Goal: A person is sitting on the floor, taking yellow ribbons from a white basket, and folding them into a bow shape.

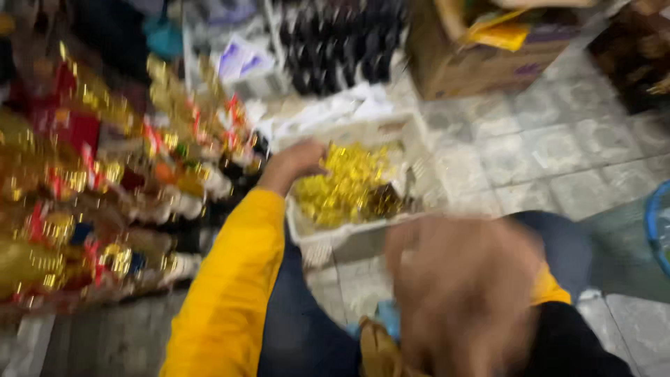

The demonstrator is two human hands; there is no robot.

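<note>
The picture is heavily motion-blurred. My left hand [296, 162], in a yellow sleeve, reaches into a white tray [307, 234] filled with several small shiny gold pieces [345, 185]; its fingers are hidden among them. My right hand [464, 293] is close to the camera and very blurred, with a brown object [377, 352] just below it. Whether that hand holds anything is unclear.
At left stands a pile of bottles with gold and red wrappings [91, 188]. A crate of dark bottles [342, 45] and a cardboard box [481, 49] stand at the back on the tiled floor [558, 153]. A blue rim [656, 223] shows at right.
</note>
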